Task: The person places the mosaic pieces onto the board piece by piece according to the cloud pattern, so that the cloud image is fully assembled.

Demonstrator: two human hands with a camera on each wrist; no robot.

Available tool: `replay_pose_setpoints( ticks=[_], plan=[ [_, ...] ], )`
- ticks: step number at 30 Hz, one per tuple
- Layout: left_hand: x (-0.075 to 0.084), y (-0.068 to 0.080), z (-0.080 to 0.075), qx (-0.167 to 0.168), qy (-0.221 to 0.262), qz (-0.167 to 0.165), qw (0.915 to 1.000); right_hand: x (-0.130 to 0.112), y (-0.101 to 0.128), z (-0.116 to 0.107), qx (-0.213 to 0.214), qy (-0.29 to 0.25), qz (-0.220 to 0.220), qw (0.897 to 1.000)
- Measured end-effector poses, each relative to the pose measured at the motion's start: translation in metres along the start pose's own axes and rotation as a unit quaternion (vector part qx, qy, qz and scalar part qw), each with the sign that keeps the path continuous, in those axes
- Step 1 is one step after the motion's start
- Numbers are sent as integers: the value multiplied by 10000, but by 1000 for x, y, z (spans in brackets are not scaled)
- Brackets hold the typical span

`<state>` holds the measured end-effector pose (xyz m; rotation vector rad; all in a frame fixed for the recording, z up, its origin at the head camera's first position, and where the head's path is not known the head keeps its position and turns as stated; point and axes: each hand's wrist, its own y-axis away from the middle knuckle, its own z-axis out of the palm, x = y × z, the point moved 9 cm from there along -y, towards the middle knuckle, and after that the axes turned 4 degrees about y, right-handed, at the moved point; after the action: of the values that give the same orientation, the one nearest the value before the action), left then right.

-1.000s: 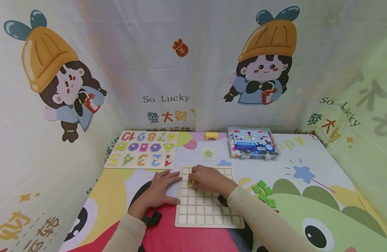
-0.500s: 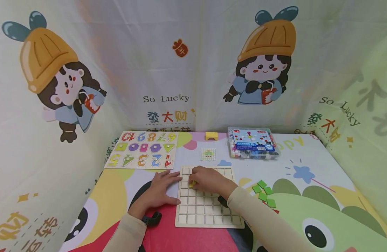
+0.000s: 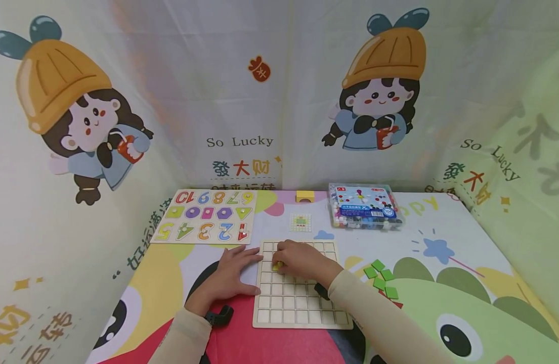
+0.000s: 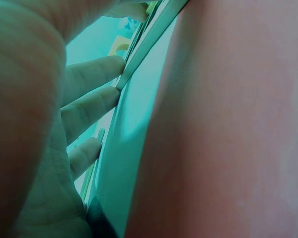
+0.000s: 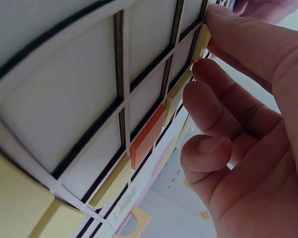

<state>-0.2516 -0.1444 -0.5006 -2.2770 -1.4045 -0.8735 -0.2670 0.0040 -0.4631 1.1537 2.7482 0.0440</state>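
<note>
Cartoon-printed cloth walls enclose a colourful play mat [image 3: 443, 227] where a person works at a puzzle. At far left lies a wooden number-and-shape puzzle board [image 3: 206, 216]. Next, the left hand [image 3: 233, 275] rests flat on the mat, fingers straight, fingertips touching the left edge of a pale wooden grid board with square cells [image 3: 302, 303]. On that board's upper left cells, the right hand [image 3: 302, 260] pinches a small yellow square tile [image 3: 277, 265] with thumb and fingers, setting it against a cell; the wrist view shows an orange-red tile [image 5: 148, 137] seated in a nearby cell. Beyond the board lie a small pattern card [image 3: 300, 222] and a yellow block [image 3: 305, 196]. Rightward sit a clear plastic box of beads [image 3: 364, 207] and loose green square tiles [image 3: 380, 278].
</note>
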Motion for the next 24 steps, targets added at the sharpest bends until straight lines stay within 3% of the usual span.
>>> replay_pose_setpoints(
  ticks=[6,11,15,19,24],
  plan=[
    [0,1,0,-22,-4,-5,10000,0,4,-4,20,-58,-25,10000],
    [0,3,-1,11,33,-37,10000,6,17,-20,302,-291,-31,9991],
    [1,2,-2,-17,68,-58,10000,17,37,-32,465,-569,121,9972],
    [3,1,-1,-41,77,-45,10000,35,64,-36,448,-886,579,9934],
    [2,0,-1,-49,76,-37,10000,56,101,-38,645,-719,878,9914]
  ],
)
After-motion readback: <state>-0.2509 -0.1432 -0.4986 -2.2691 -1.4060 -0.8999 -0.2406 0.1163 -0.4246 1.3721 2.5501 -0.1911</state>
